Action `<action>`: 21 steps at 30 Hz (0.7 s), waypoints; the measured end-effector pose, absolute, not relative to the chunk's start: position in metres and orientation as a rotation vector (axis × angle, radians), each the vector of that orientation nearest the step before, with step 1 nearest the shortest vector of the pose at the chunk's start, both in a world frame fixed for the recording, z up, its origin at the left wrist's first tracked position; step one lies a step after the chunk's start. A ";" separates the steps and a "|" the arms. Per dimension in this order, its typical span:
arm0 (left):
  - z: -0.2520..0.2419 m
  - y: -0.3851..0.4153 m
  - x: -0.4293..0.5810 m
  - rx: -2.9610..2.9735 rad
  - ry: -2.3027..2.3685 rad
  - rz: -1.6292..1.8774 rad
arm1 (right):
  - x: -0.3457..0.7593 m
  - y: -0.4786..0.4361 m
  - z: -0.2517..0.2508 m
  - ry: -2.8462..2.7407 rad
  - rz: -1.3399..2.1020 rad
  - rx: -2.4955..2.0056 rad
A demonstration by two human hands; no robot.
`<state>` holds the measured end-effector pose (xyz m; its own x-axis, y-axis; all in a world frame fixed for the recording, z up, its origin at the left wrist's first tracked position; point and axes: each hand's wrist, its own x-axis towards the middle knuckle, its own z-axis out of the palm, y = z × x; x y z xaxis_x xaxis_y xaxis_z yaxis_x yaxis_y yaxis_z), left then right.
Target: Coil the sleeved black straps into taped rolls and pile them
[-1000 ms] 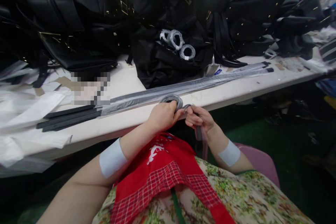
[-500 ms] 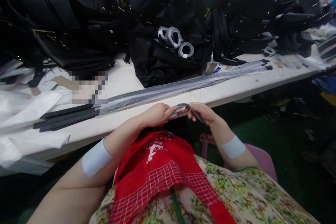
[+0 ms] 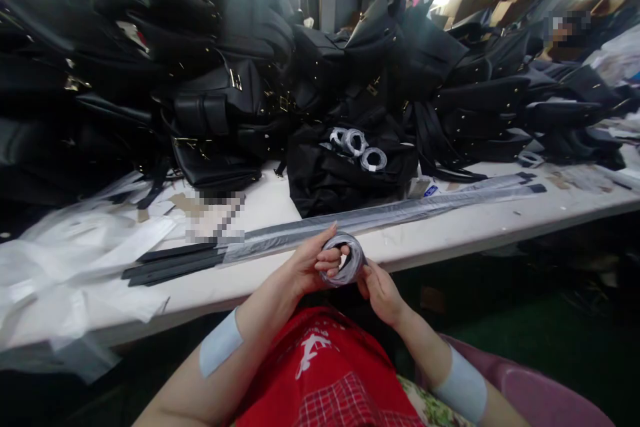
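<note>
Both hands hold a grey plastic-wrapped strap coil [image 3: 354,260] just off the near edge of the white bench [image 3: 450,233], above a red apron [image 3: 325,367]. The left hand [image 3: 307,267] is curled around the coil's left side, fingertips tucked into its hole. The right hand [image 3: 379,290] pinches its lower right rim. Long plastic-sleeved grey straps [image 3: 380,217] lie along the near edge, with flat black straps [image 3: 170,263] at their left end. Three more wrapped coils [image 3: 357,145] sit on a black fabric bag [image 3: 330,180] mid-bench, in front of black leather bags [image 3: 225,100] heaped along the far edge

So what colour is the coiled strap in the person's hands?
The plastic-wrapped coiled strap looks silvery grey, best seen in the head view.
</note>
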<state>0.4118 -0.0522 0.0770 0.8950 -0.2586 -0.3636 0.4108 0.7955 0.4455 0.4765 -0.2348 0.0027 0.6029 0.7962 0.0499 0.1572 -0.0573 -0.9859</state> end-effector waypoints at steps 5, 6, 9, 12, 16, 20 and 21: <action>0.074 -0.068 0.414 0.493 0.323 -0.180 | 0.461 -0.217 0.002 -0.688 0.726 -1.374; 0.071 -0.072 0.414 0.523 0.324 -0.132 | 0.461 -0.214 0.001 -0.644 0.738 -1.346; 0.060 -0.078 0.406 0.750 0.325 -0.020 | 0.472 -0.215 0.004 -0.566 0.671 -1.433; 0.052 -0.070 0.390 1.264 0.346 0.150 | 0.493 -0.228 0.024 -0.835 0.696 -1.692; 0.050 -0.062 0.368 1.894 0.187 0.068 | 0.511 -0.243 0.053 -1.396 0.978 -1.872; 0.052 -0.068 0.361 2.063 0.098 -0.042 | 0.504 -0.238 0.052 -1.367 1.057 -1.805; 0.052 -0.069 0.362 2.057 0.154 0.019 | 0.500 -0.236 0.047 -1.283 1.050 -1.762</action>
